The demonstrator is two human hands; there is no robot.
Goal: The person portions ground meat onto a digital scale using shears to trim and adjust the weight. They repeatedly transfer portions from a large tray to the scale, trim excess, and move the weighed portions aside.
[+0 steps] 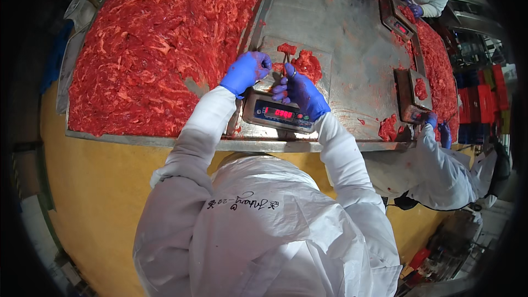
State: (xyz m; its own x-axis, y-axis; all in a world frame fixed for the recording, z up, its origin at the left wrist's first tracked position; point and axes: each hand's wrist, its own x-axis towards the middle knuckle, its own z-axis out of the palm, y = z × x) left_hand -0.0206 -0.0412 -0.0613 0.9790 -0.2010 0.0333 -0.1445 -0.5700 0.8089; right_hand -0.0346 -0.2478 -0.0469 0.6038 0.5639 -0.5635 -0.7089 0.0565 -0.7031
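My left hand (249,72), in a blue glove, is held with curled fingers over the left edge of a steel bench scale (278,111); whether something small is in it cannot be told. Scissors or tongs of metal (287,58) are held in my gloved right hand (301,90), their tips at a small strip of raw red meat (286,49). A larger lump of raw meat (307,65) lies on the scale's plate, just beyond that hand. The scale's red display is lit.
A big heap of raw meat strips (144,53) fills the tray at left. Steel table (350,49) extends right, with a meat scrap pile (387,127) near its front edge. Two other scales (416,94) stand at right, where co-workers in white coats and blue gloves work beside more meat (439,65).
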